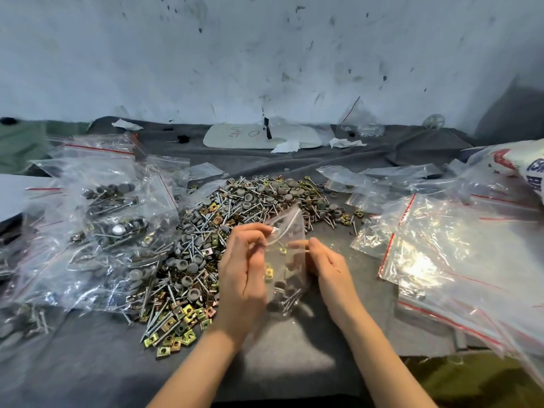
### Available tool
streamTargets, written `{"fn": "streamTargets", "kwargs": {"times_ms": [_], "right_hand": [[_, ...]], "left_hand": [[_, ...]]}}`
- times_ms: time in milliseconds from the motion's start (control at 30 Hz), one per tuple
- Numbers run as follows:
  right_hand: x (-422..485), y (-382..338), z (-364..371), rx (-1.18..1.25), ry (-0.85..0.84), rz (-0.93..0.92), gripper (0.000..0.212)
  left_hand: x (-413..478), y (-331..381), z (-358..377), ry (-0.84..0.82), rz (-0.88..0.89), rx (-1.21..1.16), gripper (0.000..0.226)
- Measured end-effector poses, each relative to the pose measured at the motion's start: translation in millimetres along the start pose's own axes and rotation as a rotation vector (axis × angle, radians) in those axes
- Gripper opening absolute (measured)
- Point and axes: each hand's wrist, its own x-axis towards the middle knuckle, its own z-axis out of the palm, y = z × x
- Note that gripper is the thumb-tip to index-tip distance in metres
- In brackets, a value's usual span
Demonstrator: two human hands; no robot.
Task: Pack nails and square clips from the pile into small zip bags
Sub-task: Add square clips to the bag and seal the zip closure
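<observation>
Left hand [244,272] and right hand [328,267] pinch the small zip bag [290,223] at its mouth; pile [229,201] lies just behind, filled bags [114,219] at left.

printed sack [527,169]: cut off right | zip bag [290,228] contents: blurred

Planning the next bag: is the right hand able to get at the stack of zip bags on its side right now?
Likely not yet: the right hand pinches the small zip bag alongside the left hand. Otherwise nothing blocks the stack of zip bags.
</observation>
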Motion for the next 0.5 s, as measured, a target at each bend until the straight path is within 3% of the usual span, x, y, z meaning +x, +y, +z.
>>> {"fn": "streamTargets", "kwargs": {"times_ms": [100, 267, 500], "right_hand": [[-0.1, -6.7, -7.5, 0.205, -0.091, 0.128, 0.052], [-6.8, -10.6, -13.4, 0.316, -0.384, 0.17, 0.025], [-6.1, -6.2, -18.1, 0.373, -0.35, 0.16, 0.007]], "left_hand": [[21.5, 15.7, -11.4, -0.194, -0.069, -0.061, 0.01], [56.8, 36.0, -17.3, -0.567, 0.09, 0.182, 0.017], [74.1, 41.1, -15.8, -0.667, 0.246, 0.323, 0.012]]}}
